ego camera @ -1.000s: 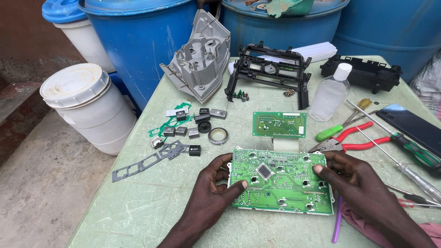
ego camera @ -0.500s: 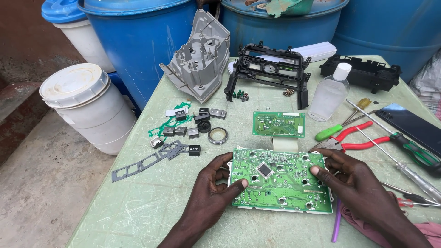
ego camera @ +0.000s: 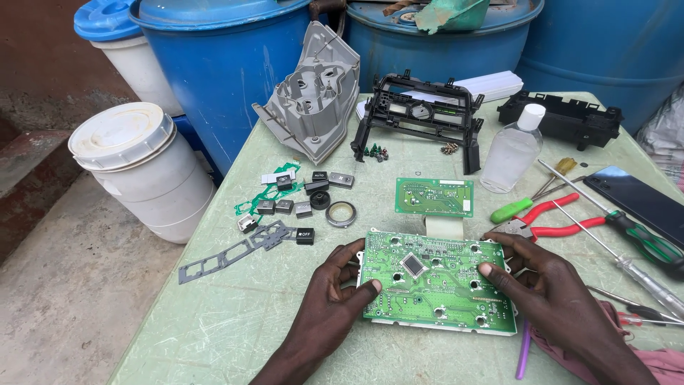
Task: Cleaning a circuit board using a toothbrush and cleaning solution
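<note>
Head view: large green circuit board (ego camera: 436, 279) lies flat on the pale green tabletop (ego camera: 235, 321), solder side up. Left hand (ego camera: 335, 299) grips its left edge, thumb pressed on the board face, fingers (ego camera: 348, 254) curled round the edge. Right hand (ego camera: 548, 292) holds the right edge likewise, thumb on top. Just behind the board: smaller green circuit board (ego camera: 434, 197). Left of the board: black buttons (ego camera: 305, 236), a metal ring (ego camera: 341, 213). Right of it: red-handled pliers (ego camera: 548, 219), screwdrivers (ego camera: 627, 235). Behind-right: clear bottle (ego camera: 511, 151). Far behind: black plastic frame (ego camera: 419, 114).
</note>
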